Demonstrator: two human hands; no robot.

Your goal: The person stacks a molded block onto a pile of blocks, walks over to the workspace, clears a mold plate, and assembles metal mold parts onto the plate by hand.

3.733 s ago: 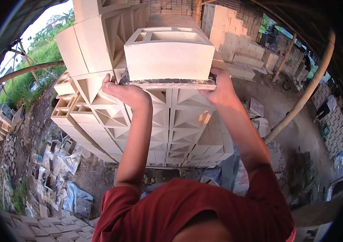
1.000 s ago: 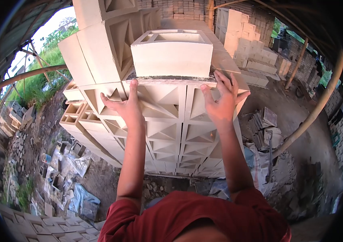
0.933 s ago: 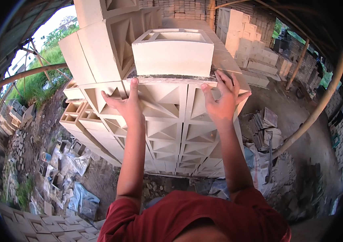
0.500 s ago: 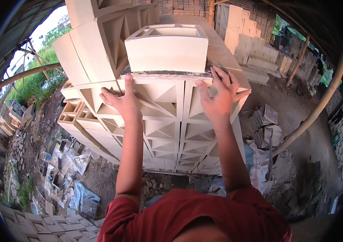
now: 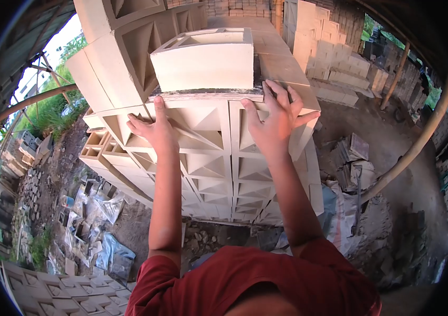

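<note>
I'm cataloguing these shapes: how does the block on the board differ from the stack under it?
The block shows a plain, flat side; the stack shows angular recesses. The block is one piece, its openings facing up; the stack is many pieces in rows. Both are pale.

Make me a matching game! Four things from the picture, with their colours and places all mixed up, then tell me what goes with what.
1. hollow block
2. shirt
3. crumpled plastic sheet
4. long pole at the right

A. blue, on the ground
B. slanting
C. on a thin board
D. red

Pairs: 1-C, 2-D, 3-A, 4-B
</note>
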